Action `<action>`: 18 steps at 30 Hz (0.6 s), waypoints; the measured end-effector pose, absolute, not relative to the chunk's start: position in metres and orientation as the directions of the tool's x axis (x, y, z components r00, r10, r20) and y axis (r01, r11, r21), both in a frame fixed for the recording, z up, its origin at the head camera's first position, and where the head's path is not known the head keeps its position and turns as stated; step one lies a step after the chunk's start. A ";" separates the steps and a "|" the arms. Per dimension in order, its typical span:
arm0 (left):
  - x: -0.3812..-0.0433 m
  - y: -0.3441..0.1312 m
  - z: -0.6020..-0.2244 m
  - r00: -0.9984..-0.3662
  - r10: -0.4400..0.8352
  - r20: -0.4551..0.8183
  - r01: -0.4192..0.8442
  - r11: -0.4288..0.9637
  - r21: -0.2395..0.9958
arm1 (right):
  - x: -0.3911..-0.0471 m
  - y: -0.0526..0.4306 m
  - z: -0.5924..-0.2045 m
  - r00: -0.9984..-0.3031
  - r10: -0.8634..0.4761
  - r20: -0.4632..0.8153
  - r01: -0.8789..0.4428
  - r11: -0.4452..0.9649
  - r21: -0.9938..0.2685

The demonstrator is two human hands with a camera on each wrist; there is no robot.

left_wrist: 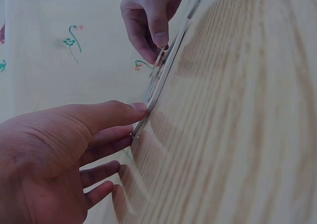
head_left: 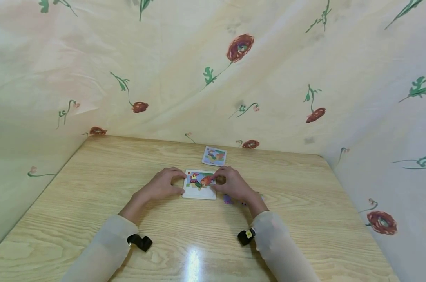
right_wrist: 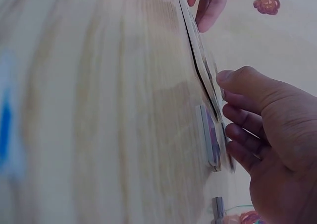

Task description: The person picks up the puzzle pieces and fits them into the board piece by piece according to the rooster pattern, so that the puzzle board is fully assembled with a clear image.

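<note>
A white-framed jigsaw board (head_left: 200, 195) with a partly assembled rooster picture lies flat on the table. My left hand (head_left: 165, 182) holds its left edge, thumb near the front corner and fingertips nearer the back one; in the left wrist view the thumb (left_wrist: 116, 114) and fingers meet the board's rim. Over the board's right side, my right hand (head_left: 232, 184) pinches an orange puzzle piece (head_left: 207, 180) beside the rooster between thumb and index finger. In the right wrist view, the other fingers (right_wrist: 245, 120) curl loosely close to the board, and the pinched piece is mostly hidden.
Behind the board lies a card (head_left: 214, 156) with a similar rooster picture. Loose pieces, one of them purple (head_left: 228, 199), sit right of the board, partly under my right hand and wrist. Flower-patterned cloth (head_left: 177, 78) walls off the wooden table (head_left: 177, 235) at the back and sides.
</note>
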State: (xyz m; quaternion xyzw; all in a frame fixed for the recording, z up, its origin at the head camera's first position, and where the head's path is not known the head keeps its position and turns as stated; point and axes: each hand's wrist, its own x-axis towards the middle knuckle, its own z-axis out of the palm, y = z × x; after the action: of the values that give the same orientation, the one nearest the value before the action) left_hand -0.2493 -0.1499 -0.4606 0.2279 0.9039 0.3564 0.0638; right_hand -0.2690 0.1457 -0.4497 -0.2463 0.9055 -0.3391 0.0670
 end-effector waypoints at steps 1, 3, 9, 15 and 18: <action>-0.249 -0.150 -0.461 -0.889 0.456 0.046 0.364 0.641 0.675 | -0.269 0.145 -0.450 -0.872 -0.488 0.043 -0.398 0.654 -0.643; -0.249 -0.150 -0.461 -0.889 0.456 0.047 0.364 0.639 0.677 | -0.270 0.145 -0.451 -0.875 -0.483 0.034 -0.390 0.661 -0.641; -0.250 -0.150 -0.461 -0.888 0.457 0.048 0.363 0.633 0.684 | -0.270 0.145 -0.452 -0.878 -0.477 0.025 -0.379 0.663 -0.646; -0.250 -0.150 -0.461 -0.887 0.459 0.050 0.367 0.635 0.680 | -0.270 0.146 -0.454 -0.876 -0.481 0.034 -0.389 0.661 -0.641; -0.250 -0.150 -0.461 -0.886 0.460 0.053 0.372 0.639 0.673 | -0.270 0.146 -0.455 -0.876 -0.481 0.037 -0.389 0.658 -0.644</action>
State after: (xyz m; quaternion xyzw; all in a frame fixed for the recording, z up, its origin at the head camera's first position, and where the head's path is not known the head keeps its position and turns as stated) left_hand -0.2500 -0.1501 -0.4609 0.2304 0.9032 0.3569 0.0617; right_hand -0.2699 0.1462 -0.4547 -0.2394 0.9080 -0.3368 0.0685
